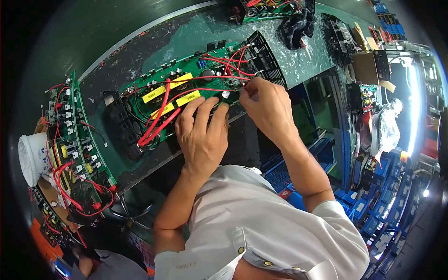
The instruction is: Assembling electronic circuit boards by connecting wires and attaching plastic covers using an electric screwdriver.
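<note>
While the head view looks down, a green circuit board (199,84) lies on the desk (298,65), between a black slotted panel (268,60) at its right end and a black part (122,121) at its left. The left hand (204,133) has its grip released, fingers laid over the board's near edge beside yellow-labelled blocks (189,98). The right hand (270,109) bends its fingers by red wires (163,125); whether its grip grasps one, I cannot tell.
</note>
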`<state>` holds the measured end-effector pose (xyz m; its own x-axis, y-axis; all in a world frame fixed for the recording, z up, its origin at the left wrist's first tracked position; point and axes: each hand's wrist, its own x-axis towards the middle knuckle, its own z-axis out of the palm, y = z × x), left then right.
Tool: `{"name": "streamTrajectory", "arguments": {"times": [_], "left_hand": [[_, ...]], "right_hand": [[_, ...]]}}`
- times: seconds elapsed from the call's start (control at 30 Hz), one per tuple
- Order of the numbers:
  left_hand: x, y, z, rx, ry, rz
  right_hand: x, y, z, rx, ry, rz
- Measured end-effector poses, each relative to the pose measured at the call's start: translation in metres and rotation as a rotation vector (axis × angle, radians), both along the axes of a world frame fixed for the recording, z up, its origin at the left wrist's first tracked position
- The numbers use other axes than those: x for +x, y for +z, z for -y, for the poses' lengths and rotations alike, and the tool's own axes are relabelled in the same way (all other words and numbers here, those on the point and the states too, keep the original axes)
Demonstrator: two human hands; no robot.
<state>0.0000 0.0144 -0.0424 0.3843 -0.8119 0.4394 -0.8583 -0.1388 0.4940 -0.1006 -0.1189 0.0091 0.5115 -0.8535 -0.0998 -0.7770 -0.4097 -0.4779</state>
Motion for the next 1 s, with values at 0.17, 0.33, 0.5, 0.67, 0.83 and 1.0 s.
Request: {"name": "streamTrajectory", "arguments": {"times": [0.17,0.33,0.5,0.67,0.83,1.0], "left_hand": [[0.000,-0.001,-0.001,-0.008,0.012,0.001],[-0.002,0.000,-0.001,0.006,0.009,0.011],[-0.002,-0.002,-0.001,0.005,0.012,0.001],[-0.002,-0.001,0.000,0.000,0.016,0.009],[-0.001,-0.002,0.001,-0.019,0.023,0.006],[-0.001,-0.003,0.000,-0.018,0.013,0.009]], "right_hand": [[-0.008,0.005,0.018,0.152,0.040,0.004],[-0.014,0.000,0.021,0.170,0.074,0.073],[-0.010,0.001,0.015,0.147,0.037,0.054],[-0.006,0.001,0.009,0.112,0.016,0.018],[-0.005,0.003,0.012,0.116,0.017,0.018],[-0.005,0.001,0.012,0.121,0.022,0.016]]}}
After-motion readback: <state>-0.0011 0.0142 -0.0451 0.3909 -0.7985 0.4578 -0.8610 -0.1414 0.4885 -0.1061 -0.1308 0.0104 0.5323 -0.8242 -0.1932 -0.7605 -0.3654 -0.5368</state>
